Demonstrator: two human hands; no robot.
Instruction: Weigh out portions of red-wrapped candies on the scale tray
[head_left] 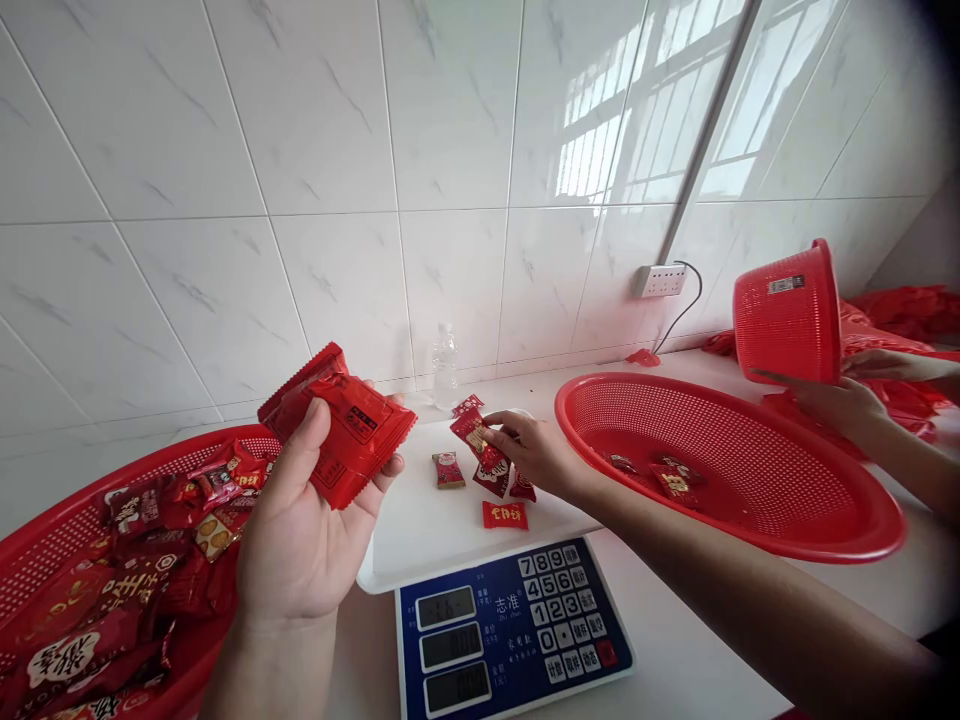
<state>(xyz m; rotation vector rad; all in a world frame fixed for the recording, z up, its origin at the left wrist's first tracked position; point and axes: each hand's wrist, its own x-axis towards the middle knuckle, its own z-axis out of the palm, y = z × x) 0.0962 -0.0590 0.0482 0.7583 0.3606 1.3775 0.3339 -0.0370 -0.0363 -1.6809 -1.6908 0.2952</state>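
Note:
My left hand (292, 550) is raised in front of the scale, its thumb pressed over a couple of shiny red snack packets (358, 435). Over the white weighing pan (420, 545), my right hand (538, 455) pinches a small red and gold snack packet (471, 430) between thumb and fingers. Beneath and around it several small wrapped snacks lie on the pan, among them a brown-red packet (448, 470) and a flat red packet (505, 515). The blue keypad panel (514, 635) of the scale faces me; its display digits are hard to read.
A red basket (247, 432) heaped with wrapped snacks stands at left. At right, a wide red basket (825, 500) holds a few packets. Beyond it a co-worker's hands (847, 405) hold a smaller red basket (784, 320). A clear bottle (445, 365) stands by the tiled wall.

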